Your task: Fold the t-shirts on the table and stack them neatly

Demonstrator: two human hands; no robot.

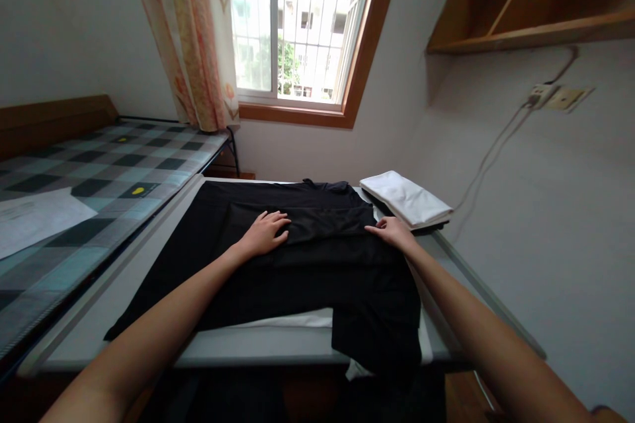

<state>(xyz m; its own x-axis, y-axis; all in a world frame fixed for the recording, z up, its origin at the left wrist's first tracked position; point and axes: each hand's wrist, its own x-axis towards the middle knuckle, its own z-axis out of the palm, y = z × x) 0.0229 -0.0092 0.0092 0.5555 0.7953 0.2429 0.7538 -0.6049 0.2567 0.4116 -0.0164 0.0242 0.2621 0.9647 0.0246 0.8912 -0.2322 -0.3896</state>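
A black T-shirt lies spread sideways over the table, its collar end to the right and one sleeve hanging at the near edge. My left hand rests flat on the middle of the shirt, fingers spread. At the shirt's right end, my right hand has thumb and fingers closed on the black fabric by the neckline. Some white cloth shows from beneath the shirt along its near side. Just behind my right hand sits a folded white cloth on top of something dark.
The pale table stands against the right wall. To the left is a bed with a checked mattress and white papers. Ahead are a curtain and a barred window. A cable runs down from a wall socket.
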